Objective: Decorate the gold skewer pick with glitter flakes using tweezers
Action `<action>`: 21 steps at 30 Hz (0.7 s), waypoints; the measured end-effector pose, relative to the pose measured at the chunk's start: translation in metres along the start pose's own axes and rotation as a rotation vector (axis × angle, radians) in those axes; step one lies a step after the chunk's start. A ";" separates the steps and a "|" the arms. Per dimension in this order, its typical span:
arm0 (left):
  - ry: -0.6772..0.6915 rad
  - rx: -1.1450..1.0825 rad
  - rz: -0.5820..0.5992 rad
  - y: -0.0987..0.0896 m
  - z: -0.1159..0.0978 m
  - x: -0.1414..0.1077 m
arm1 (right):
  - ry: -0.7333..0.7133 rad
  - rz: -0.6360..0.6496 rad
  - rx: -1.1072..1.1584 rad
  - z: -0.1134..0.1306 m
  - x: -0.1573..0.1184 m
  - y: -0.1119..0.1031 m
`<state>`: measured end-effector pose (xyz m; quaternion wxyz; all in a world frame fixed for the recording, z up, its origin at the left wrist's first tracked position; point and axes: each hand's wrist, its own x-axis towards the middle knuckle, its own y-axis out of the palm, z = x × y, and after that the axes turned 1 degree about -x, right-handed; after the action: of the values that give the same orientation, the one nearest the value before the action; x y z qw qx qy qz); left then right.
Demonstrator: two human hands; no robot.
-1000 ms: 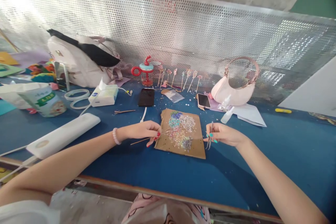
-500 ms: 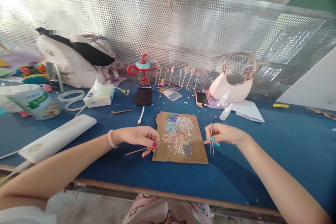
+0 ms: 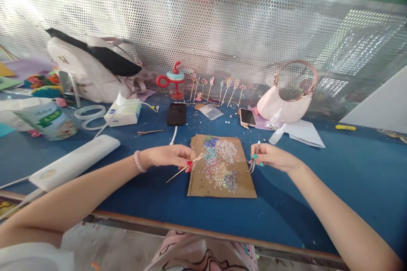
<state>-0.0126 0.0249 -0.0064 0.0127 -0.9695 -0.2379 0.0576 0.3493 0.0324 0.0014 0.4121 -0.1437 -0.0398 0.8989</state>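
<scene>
Between the fingertips of my left hand (image 3: 178, 157) is a thin wooden stick (image 3: 175, 175), slanting up to the right. Its decorated tip (image 3: 200, 155) is over the left part of a cardboard sheet (image 3: 197, 186). Piles of small shiny sequins (image 3: 226, 152) in white, blue, teal, pink and grey lie on the cardboard. My right hand (image 3: 267, 156) pinches metal tweezers (image 3: 253, 164) at the cardboard's right edge, with their tips pointing down. I cannot make out anything between the tweezer tips.
Behind the cardboard lie a black phone (image 3: 176, 114) and a second phone (image 3: 247, 117). Several decorated sticks (image 3: 228, 89) stand upright near a red-handled cup (image 3: 176, 87). A pink handbag (image 3: 282, 103) and small white bottle (image 3: 277, 134) are right; a white power bank-like device (image 3: 76, 161) is left.
The stick in my left hand has tilted, its decorated tip rising. My right hand has turned the tweezers so their tips point toward the cardboard. The view has shifted slightly.
</scene>
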 end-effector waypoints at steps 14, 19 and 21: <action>0.112 -0.112 -0.286 -0.003 0.012 0.005 | -0.026 -0.194 0.128 -0.011 0.008 0.004; 0.115 -0.133 -0.273 -0.001 0.011 0.006 | -0.025 -0.216 0.129 -0.010 0.008 0.007; 0.119 -0.136 -0.268 0.001 0.011 0.006 | -0.024 -0.222 0.123 -0.009 0.008 0.008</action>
<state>-0.0077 0.0267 -0.0183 -0.0315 -0.9295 -0.3671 -0.0186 0.3410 0.0328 -0.0106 0.5165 -0.1023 -0.0051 0.8502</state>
